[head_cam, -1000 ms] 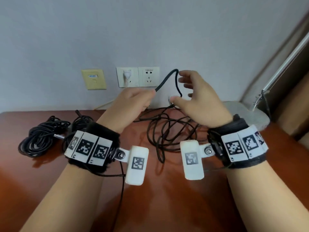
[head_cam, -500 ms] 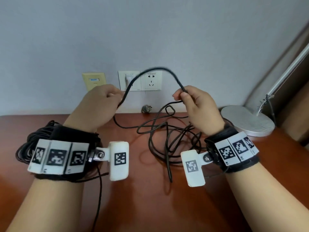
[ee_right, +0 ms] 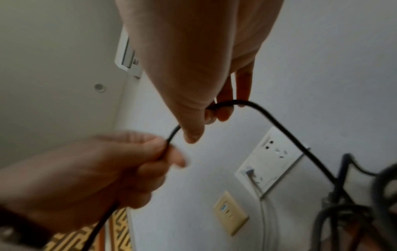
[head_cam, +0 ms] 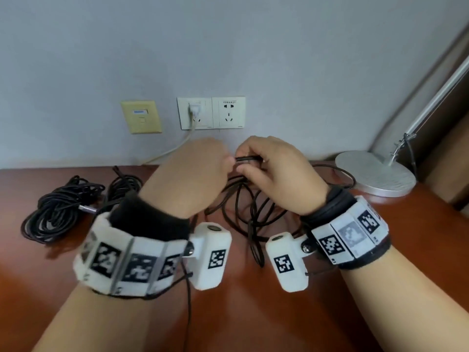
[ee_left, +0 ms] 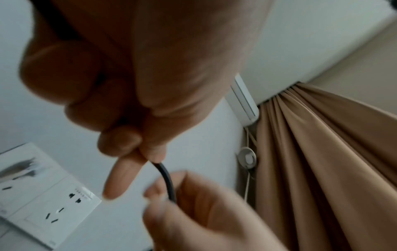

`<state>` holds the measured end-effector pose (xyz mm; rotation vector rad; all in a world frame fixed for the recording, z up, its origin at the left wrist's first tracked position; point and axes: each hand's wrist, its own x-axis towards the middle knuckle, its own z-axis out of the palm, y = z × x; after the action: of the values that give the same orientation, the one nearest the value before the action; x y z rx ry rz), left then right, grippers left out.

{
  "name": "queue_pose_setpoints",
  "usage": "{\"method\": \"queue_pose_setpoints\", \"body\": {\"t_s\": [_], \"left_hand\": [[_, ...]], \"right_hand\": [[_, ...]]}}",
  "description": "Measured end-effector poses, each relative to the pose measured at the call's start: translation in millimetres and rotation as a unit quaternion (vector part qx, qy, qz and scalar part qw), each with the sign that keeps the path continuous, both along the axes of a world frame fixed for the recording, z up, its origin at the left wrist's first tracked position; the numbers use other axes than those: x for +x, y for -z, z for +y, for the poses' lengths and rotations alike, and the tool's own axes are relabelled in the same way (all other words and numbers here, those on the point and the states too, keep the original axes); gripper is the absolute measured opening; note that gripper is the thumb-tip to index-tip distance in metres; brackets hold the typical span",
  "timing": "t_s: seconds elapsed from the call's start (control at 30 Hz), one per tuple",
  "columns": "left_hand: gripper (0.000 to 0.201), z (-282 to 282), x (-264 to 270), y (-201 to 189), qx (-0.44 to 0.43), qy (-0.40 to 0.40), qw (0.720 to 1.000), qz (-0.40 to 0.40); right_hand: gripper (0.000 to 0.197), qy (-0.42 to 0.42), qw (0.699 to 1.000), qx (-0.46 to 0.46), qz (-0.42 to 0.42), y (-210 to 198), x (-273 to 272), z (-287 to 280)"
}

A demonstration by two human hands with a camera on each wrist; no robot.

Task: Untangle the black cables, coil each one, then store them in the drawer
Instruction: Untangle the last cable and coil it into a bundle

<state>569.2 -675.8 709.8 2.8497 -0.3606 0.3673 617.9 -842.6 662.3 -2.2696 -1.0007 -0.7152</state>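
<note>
Above the wooden table [head_cam: 241, 316] my left hand [head_cam: 218, 163] and right hand [head_cam: 256, 163] meet, both gripping one black cable [head_cam: 247, 158]; a short doubled length shows between them. The rest of it lies in a loose tangle [head_cam: 243, 214] under my hands. In the left wrist view my left hand [ee_left: 141, 161] pinches the cable [ee_left: 167, 183], which runs down into the right hand [ee_left: 171, 203]. From the right wrist, my right hand [ee_right: 208, 118] curls round the cable [ee_right: 279, 124] beside the left hand [ee_right: 163, 152]. Two coiled black cables [head_cam: 58, 212] [head_cam: 124, 184] lie at the left. No drawer is in view.
A round silver lamp base [head_cam: 375, 174] with its slanted arm stands at the back right. Wall sockets [head_cam: 228, 113] sit behind my hands, and a white cord [head_cam: 172, 151] hangs from one down to the table's back edge. Bare tabletop lies in front of my wrists.
My hands were apart with an arc of cable raised between them. They have come together and dropped lower, and the arc has closed into a short doubled length.
</note>
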Motion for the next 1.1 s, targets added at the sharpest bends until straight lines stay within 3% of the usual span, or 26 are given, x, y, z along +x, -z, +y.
{"method": "queue_pose_setpoints", "body": {"t_s": [0.1,0.2,0.33,0.4,0.47,0.5,0.6,0.63,0.67,0.73,0.77,0.8,0.87,0.93,0.97,1.1], "left_hand": [[0.029,33.2,4.6,-9.2,-0.071,-0.055,0.994,-0.055],[0.025,69.6,10.5,-7.7,-0.156,-0.158,0.967,-0.122],[0.026,85.4,27.1,11.4,-0.140,-0.214,0.967,-0.019],[0.038,71.2,27.9,15.3,-0.095,-0.190,0.977,0.011],[0.055,47.2,21.4,13.5,-0.107,-0.105,0.989,-0.010],[0.054,33.6,17.6,12.8,-0.122,-0.057,0.990,-0.027],[0.024,-2.6,14.4,20.2,-0.127,0.035,0.990,-0.060],[0.027,-6.9,17.0,23.6,-0.131,0.042,0.988,-0.074],[0.033,-7.1,19.6,25.5,-0.138,0.034,0.986,-0.091],[0.037,-0.6,25.3,24.9,-0.170,0.015,0.978,-0.121],[0.037,4.3,27.3,23.0,-0.198,0.007,0.972,-0.127],[0.037,9.8,29.1,21.8,-0.234,0.000,0.964,-0.128],[0.035,18.5,30.6,20.1,-0.304,-0.013,0.945,-0.122],[0.033,25.2,32.1,18.8,-0.357,-0.037,0.925,-0.122],[0.032,28.8,33.3,17.4,-0.374,-0.056,0.917,-0.126],[0.030,51.8,38.1,10.9,-0.412,-0.140,0.888,-0.150]], "right_hand": [[0.007,0.045,0.998,0.030,0.039,2.5,13.4,-15.0],[0.011,0.077,0.995,0.023,0.058,4.4,27.0,-31.9],[0.019,0.075,0.994,0.026,0.072,6.7,31.4,-40.4],[0.019,0.057,0.997,0.032,0.044,4.5,29.7,-37.1],[0.020,0.033,0.999,0.033,0.007,1.3,26.3,-30.7],[0.021,0.023,0.999,0.030,-0.008,0.2,24.1,-27.5],[0.019,0.003,0.999,0.031,-0.042,-2.9,17.3,-18.4],[0.020,0.000,0.999,0.034,-0.040,-3.0,15.6,-17.1],[0.030,0.008,0.999,0.030,-0.020,-3.1,13.9,-17.4],[0.080,0.049,0.995,-0.029,0.086,-0.4,10.7,-22.1],[0.099,0.079,0.981,-0.088,0.157,1.8,9.2,-24.8],[0.104,0.108,0.958,-0.158,0.211,5.0,7.6,-26.1],[0.077,0.156,0.919,-0.259,0.252,14.3,10.3,-28.9],[0.034,0.187,0.913,-0.273,0.238,19.9,19.9,-36.5],[0.022,0.210,0.915,-0.263,0.224,20.3,25.5,-43.3],[0.026,0.348,0.888,-0.200,0.225,11.9,42.0,-86.7]]}}
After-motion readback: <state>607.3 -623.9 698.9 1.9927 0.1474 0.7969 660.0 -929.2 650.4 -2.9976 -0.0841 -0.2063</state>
